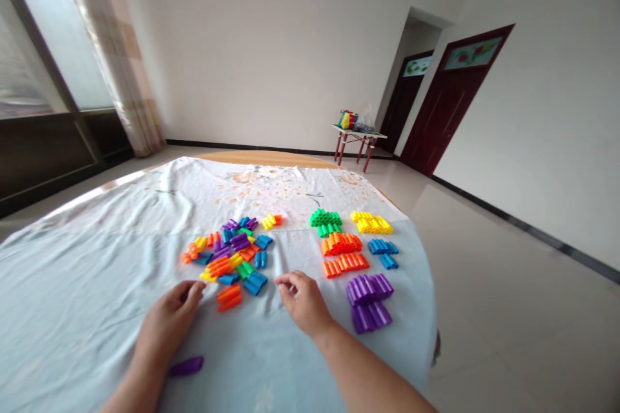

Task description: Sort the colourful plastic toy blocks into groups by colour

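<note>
My left hand is just above the cloth, left of a mixed heap of plastic tube-shaped pieces. Its thumb and forefinger are curled together, and whatever may be between them is hidden. On the heap's right side, my right hand hovers with loosely bent fingers, thumb slightly apart, and no piece visible in it. An orange piece lies between the hands, near a blue piece. Beside my left forearm rests a single purple piece, partly hidden by the arm.
Pieces grouped by colour stand on the right: green, yellow, orange, blue and purple. A wrinkled cloth covers the round table. Farther back, a small table holds bags near the doors.
</note>
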